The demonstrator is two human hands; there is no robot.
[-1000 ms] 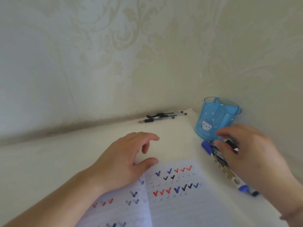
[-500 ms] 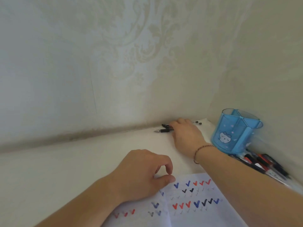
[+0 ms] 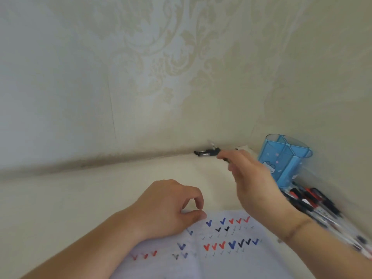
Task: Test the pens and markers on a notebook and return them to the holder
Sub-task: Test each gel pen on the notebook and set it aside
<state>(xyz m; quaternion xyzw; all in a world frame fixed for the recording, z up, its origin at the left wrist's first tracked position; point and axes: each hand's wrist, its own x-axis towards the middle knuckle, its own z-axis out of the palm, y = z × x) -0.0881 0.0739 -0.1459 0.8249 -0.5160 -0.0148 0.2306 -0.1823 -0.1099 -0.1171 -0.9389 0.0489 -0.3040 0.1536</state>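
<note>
The right hand (image 3: 249, 178) is up off the table near the back wall, fingers curled round a thin dark pen (image 3: 226, 159); the picture is blurred there, so only a short bit of the pen shows past the fingers. Just behind it, more black pens (image 3: 205, 153) lie against the wall. The left hand (image 3: 167, 206) rests at the top edge of the notebook (image 3: 221, 258), holding nothing, its finger and thumb loosely curled, the thumb touching the page. The page already carries rows of red, blue and black ticks. The blue holder (image 3: 283, 160) stands in the corner and looks empty, with a heap of pens and markers (image 3: 314, 204) lying beside it on the table.

I'd say the step in hand is fetching a pen to test. Next it has to come down to a free spot under the ticks, tip bared, while the left hand steadies the page.
</note>
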